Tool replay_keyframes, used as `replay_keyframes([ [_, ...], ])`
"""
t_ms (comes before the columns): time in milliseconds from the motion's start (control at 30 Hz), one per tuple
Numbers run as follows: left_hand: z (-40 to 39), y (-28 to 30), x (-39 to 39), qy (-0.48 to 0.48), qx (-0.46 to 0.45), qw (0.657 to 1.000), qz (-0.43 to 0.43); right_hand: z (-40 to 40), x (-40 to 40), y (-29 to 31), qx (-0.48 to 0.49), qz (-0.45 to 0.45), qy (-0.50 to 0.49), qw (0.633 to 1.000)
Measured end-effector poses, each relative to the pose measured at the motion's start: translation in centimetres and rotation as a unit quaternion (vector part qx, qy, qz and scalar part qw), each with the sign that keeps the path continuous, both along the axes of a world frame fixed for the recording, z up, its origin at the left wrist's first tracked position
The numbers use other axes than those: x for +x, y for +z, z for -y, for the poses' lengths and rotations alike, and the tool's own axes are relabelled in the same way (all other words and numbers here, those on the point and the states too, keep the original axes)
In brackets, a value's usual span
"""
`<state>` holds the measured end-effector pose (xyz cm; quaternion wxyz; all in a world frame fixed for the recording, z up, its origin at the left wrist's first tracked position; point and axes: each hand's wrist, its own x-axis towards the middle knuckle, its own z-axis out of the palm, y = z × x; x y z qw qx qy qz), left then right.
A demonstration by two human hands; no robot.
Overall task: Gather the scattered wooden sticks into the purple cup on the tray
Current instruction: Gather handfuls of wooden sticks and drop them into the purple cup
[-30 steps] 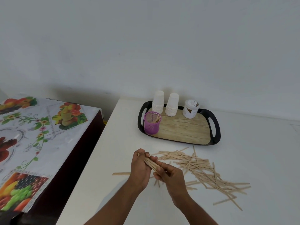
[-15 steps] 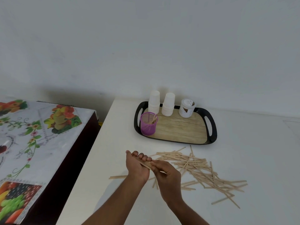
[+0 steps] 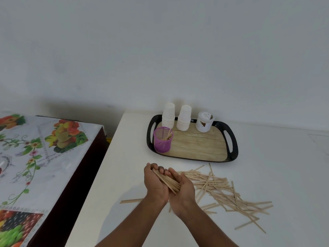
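A bundle of wooden sticks (image 3: 166, 180) lies slanted between my two hands, in front of the tray. My left hand (image 3: 155, 184) cups the bundle from the left. My right hand (image 3: 183, 189) presses against it from the right. Many more wooden sticks (image 3: 224, 191) lie scattered on the white table to the right of my hands, and one stick (image 3: 131, 201) lies apart on the left. The purple mesh cup (image 3: 162, 139) stands upright on the left end of the black-rimmed tray (image 3: 233, 139) and holds a few sticks.
Two stacks of white paper cups (image 3: 184, 118) and a white jar (image 3: 204, 122) stand at the back of the tray. A second table with a fruit-print cloth (image 3: 41, 154) sits to the left, across a dark gap. The wall is close behind the tray.
My hands have lifted slightly toward the tray and closed tighter around the bundle, which now sits squared between both palms. The view has shifted a little.
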<state>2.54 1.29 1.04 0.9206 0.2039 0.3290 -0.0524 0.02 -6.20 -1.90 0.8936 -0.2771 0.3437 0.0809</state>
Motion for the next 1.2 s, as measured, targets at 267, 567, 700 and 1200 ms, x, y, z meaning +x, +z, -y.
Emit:
replay_keyframes([
  [267,1.1,1.0,-1.0,-0.047,0.092,0.992,0.073,-1.6,0.7,0.2,-0.041,0.023,0.008,0.999],
  [567,-0.6,1.9,-1.6,-0.032,0.124,0.991,0.031,-1.6,-1.8,2.0,-0.169,0.039,0.067,0.983],
  [700,-2.3,1.6,-1.1,0.019,0.048,0.999,-0.007,-0.4,-4.1,3.2,-0.366,0.188,0.135,0.901],
  [1200,-5.5,2.0,0.0,-0.001,0.04,0.999,0.0,-1.9,-3.8,2.9,-0.39,0.233,0.124,0.882],
])
